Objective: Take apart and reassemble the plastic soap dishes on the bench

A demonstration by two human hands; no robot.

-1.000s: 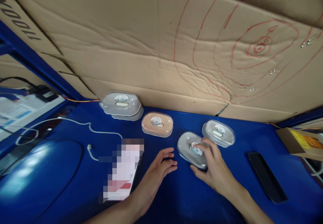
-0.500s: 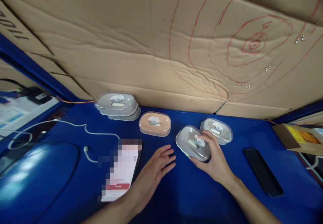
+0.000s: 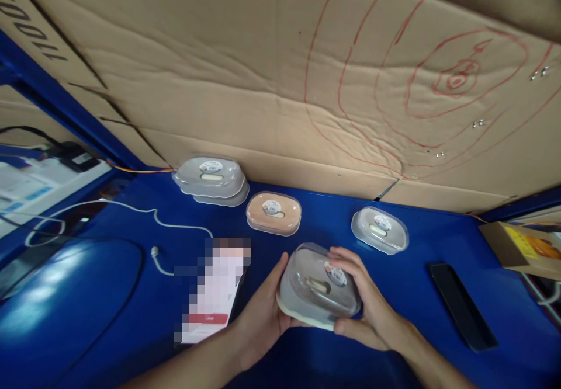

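A: Both hands on it! The left hand [image 3: 258, 319] and the right hand [image 3: 372, 313] have the grey lidded box [image 3: 307, 307] clamped between them, low and central over the blue table [image 3: 302, 371].

B: Call that box the middle of the clock, and look at the arms: left forearm [image 3: 193, 360] in from eight o'clock, right forearm [image 3: 432, 354] in from four.

A: And the grip?

B: Left hand cups the nine o'clock side, one digit [image 3: 280, 269] stretched up along the wall, the rest tucked at the lower edge around seven. Their tips are hidden by the box.

A: The right hand's a lovely arch! Fingers [image 3: 348, 259] bent over the rim at one o'clock, thumb [image 3: 350, 326] pressed to the bottom edge at five, the palm facing inward.

B: The box is tilted, too, its near side showing. Whether it's fully clear of the table, one cannot tell from here.

A: Around them?

B: Peach box [image 3: 274, 216] at eleven, another grey box [image 3: 390, 237] at two, a stack of grey boxes [image 3: 219, 187] out at ten.

A: A lit screen [image 3: 214, 289] at nine, partly pixelated, just beyond the left wrist, and the black tray [image 3: 462, 307] at three, well apart from the right hand.
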